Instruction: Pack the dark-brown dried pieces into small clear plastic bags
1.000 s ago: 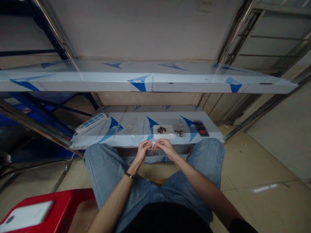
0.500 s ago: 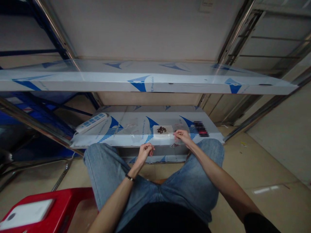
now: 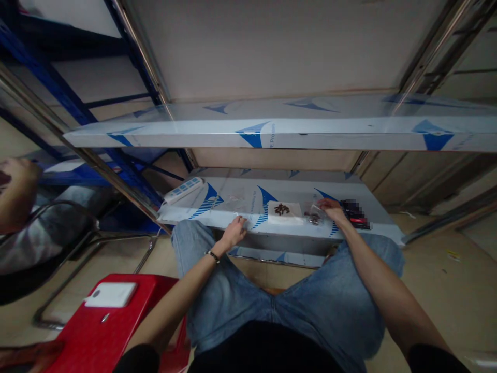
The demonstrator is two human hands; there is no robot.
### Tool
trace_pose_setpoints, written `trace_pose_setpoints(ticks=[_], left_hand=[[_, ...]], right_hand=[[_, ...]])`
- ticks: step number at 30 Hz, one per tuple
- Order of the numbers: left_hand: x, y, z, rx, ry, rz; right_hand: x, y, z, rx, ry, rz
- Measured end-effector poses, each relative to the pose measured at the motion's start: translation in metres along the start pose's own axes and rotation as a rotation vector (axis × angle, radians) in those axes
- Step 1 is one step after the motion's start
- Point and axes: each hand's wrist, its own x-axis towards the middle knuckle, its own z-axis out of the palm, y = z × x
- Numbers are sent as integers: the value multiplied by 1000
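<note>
My right hand (image 3: 332,208) is over the lower shelf, its fingers closed at the upper edge of a small clear plastic bag (image 3: 312,217) with dark bits inside. Just left of that bag lies a white sheet (image 3: 293,219) with a little heap of small brown pieces (image 3: 281,209) on it. At the shelf's front edge is my left hand (image 3: 235,231), fingers loosely bent and apart, with nothing visible in them. Beyond its fingertips lies a crumpled clear plastic bag (image 3: 236,201); whether they touch it, I cannot tell.
A white power strip (image 3: 184,190) lies at the shelf's left end, a dark blurred-out item (image 3: 355,214) at its right. The upper shelf (image 3: 310,127) crosses above. A red stool (image 3: 116,331) bears a white phone (image 3: 112,294). Another person's arm (image 3: 17,191) is at left.
The view has turned left, bringing another person into sight. My right hand has moved right, away from the sheet, and the bag of dark bits rests beside it. My left hand has moved left and forward.
</note>
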Motion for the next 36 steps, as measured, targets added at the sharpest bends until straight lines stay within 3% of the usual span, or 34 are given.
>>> trace_pose_setpoints(ticks=[4,9,15,24,27,31,34,36], left_hand=[[-2,-10,8,123,-96,-48],[-6,-2,18,219,-92,-37],[-5,13,14,215,30,-42],[0,13,3,134,27,-18],[7,17,2,-47,106,1],[17,25,-1,-565,210,64],[18,34,-3,-941,187,37],[15,40,-2,-1133,102,-39]], right_hand=[[20,10,8,-302,16,-112],[3,-3,19,-499,228,-207],[-35,-35,23,-410,258,-239],[-78,-68,35,-286,344,-250],[-88,-71,45,-219,313,-235],[-101,-72,66,-44,163,-178],[-114,-75,86,140,-84,-131],[-125,-80,99,269,-292,-105]])
